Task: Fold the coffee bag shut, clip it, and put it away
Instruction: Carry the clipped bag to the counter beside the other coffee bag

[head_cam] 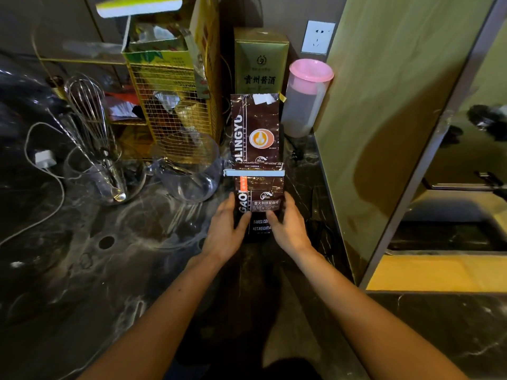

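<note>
A dark brown coffee bag [258, 198] stands on the black marble counter [109, 270], its top folded over and held by a long white clip [253, 173] across the fold. My left hand [227, 229] grips the bag's left side and my right hand [288, 226] grips its right side, thumbs on the front. Right behind it stands a second, taller brown coffee bag [255, 127] of the same brand, its top open and torn.
A gold box [260, 58] and a pink-lidded plastic jug [306, 97] stand at the back by a wall socket [318, 37]. A gold wire rack [175, 111], glass bowl [192, 171], and whisk in a glass [96, 133] sit left. An olive cabinet panel [384, 119] rises right.
</note>
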A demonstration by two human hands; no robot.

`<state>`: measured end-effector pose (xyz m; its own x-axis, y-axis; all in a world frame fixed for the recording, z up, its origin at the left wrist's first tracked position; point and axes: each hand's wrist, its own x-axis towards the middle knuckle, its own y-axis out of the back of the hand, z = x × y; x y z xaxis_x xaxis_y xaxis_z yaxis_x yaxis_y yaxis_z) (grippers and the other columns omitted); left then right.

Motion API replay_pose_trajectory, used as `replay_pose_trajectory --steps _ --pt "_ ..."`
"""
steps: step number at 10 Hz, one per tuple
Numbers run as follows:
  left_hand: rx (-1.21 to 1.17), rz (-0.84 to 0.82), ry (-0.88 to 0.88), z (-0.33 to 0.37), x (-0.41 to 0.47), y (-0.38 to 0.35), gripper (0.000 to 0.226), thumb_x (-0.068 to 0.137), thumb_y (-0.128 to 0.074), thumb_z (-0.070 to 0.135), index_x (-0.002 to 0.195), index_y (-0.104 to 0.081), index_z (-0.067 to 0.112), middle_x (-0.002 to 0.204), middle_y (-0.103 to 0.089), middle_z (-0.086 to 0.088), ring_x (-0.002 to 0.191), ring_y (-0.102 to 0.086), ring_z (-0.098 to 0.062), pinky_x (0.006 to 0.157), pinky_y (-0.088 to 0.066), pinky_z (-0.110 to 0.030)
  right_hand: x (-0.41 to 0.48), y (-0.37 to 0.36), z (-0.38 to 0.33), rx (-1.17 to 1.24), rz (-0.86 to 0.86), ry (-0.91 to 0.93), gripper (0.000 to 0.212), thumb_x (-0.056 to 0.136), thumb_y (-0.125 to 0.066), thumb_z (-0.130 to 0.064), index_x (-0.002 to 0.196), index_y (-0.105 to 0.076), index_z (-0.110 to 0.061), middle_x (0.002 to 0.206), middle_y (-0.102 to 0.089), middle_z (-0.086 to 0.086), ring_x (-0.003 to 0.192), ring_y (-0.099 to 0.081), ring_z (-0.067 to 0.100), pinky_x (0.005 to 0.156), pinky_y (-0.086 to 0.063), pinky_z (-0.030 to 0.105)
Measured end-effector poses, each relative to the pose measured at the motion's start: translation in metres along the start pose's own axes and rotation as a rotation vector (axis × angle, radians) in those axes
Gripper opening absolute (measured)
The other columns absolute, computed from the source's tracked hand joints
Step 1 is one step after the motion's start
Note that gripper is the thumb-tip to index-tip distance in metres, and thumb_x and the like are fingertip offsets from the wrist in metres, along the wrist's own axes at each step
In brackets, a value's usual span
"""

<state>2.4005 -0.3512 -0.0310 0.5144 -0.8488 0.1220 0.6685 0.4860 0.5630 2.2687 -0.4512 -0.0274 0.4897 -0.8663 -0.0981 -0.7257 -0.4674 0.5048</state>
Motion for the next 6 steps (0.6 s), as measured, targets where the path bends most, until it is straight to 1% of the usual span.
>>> replay_pose_trajectory --steps 1,2,3,4,5,6 --pt "-0.001 -0.014 -0.007 -0.002 -0.007 0.012 0.053 0.094 -0.049 0.047 0.143 -0.035 0.033 0.137 -0.055 0.006 0.127 -0.05 -0.01 0.105 -0.045 -0.044 -0.011 0.004 -0.01 -0.022 0.077 0.037 0.059 0.094 -0.06 -0.031 0.145 -0.032 -0.021 0.143 -0.048 0.006 0.135 -0.044 0.022 0.112 -0.038 0.044" --pt "0.046 -0.001 -0.02 0.0 -0.012 0.019 0.059 0.094 -0.047 0.052 0.147 -0.031 0.03 0.145 -0.049 0.002 0.132 -0.047 -0.014 0.11 -0.041 -0.044 -0.02 0.008 -0.021 -0.039 0.136 0.074 0.057 0.095 -0.058 -0.032 0.145 -0.033 -0.02 0.144 -0.046 0.006 0.136 -0.042 0.02 0.111 -0.035 0.034" --pt "0.199 0.029 -0.105 0.018 -0.017 0.035 0.061 0.097 -0.044 0.048 0.149 -0.026 0.023 0.151 -0.038 -0.002 0.138 -0.037 -0.017 0.112 -0.034 -0.041 -0.034 0.017 -0.038 -0.106 0.17 0.159 0.058 0.097 -0.054 -0.038 0.147 -0.031 -0.02 0.148 -0.041 0.004 0.138 -0.037 0.017 0.108 -0.029 0.027" --pt "0.288 0.048 -0.175 0.038 -0.017 0.047 0.064 0.095 -0.039 0.054 0.149 -0.026 0.022 0.153 -0.035 -0.003 0.14 -0.033 -0.019 0.114 -0.033 -0.043 -0.04 0.027 -0.048 -0.21 0.173 0.249 0.058 0.098 -0.05 -0.042 0.148 -0.029 -0.022 0.151 -0.038 0.005 0.14 -0.034 0.018 0.113 -0.031 0.033" --pt "0.4 0.112 -0.278 0.076 -0.019 0.068 0.072 0.091 -0.033 0.061 0.149 -0.027 0.018 0.152 -0.036 -0.011 0.14 -0.035 -0.026 0.114 -0.033 -0.044 -0.049 0.055 -0.077 -0.448 0.214 0.466 0.055 0.101 -0.043 -0.041 0.149 -0.029 -0.02 0.156 -0.033 0.01 0.145 -0.028 0.025 0.119 -0.026 0.043" --pt "0.506 0.175 -0.364 0.108 -0.02 0.084 0.072 0.092 -0.031 0.06 0.15 -0.024 0.018 0.152 -0.034 -0.015 0.14 -0.034 -0.03 0.115 -0.031 -0.045 -0.053 0.084 -0.11 -0.551 0.298 0.636 0.053 0.102 -0.041 -0.04 0.149 -0.031 -0.018 0.155 -0.035 0.012 0.144 -0.03 0.028 0.119 -0.024 0.044"
